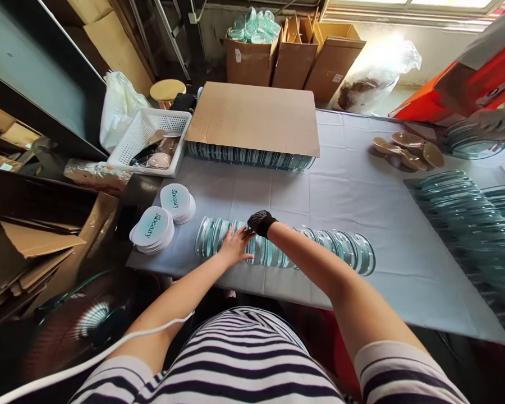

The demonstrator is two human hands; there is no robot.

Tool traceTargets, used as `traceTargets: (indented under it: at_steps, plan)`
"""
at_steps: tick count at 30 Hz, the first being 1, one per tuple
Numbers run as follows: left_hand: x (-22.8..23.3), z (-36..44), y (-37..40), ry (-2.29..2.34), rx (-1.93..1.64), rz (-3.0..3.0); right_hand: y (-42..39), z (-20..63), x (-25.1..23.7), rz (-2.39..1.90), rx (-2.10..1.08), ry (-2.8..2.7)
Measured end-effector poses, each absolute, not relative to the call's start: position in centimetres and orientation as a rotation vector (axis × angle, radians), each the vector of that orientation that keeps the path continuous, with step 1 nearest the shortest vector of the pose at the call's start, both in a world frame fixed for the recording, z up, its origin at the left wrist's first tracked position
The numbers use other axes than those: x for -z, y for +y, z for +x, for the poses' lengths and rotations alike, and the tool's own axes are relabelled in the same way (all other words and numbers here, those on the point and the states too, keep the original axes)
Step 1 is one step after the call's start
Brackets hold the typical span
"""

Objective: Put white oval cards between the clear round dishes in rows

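Glass discs (320,247) in a row on worktop (362,191); left hand (234,247) flat, open on them, right hand (260,223) gloved, curled, grip unclear. Sorting step; next needs firm pinch.

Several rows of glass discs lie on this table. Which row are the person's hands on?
The near row of glass discs at the front table edge: left hand and gloved right hand rest on it. The row under the cardboard sheet and the right-side rows are untouched.
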State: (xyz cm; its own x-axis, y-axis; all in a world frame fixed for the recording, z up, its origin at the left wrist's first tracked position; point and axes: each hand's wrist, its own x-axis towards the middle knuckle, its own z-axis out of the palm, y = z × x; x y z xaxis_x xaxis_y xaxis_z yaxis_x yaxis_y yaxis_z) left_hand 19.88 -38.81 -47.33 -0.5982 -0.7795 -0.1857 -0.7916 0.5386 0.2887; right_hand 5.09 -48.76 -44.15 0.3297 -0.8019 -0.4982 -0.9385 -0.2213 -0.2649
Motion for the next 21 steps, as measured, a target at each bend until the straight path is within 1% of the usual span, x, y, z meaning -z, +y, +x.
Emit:
traceTargets:
  at_steps: [5,9,15,21]
  plan:
    - [47.4,20.0,-38.8,2.739,-0.587,-1.43,-44.6,3.2,42.9,-2.171,-0.295,1.496]
    - [47.6,20.0,-38.8,2.749,-0.611,-1.443,-39.0,2.3,43.3,-2.217,-0.28,1.572]
    - [48.0,20.0,-39.0,2.776,-0.61,-1.408,-31.2,2.9,47.9,-2.187,-0.298,1.693]
    - [47.3,20.2,-39.0,2.753,-0.627,-1.412,-29.3,3.5,52.9,-2.086,-0.357,1.755]
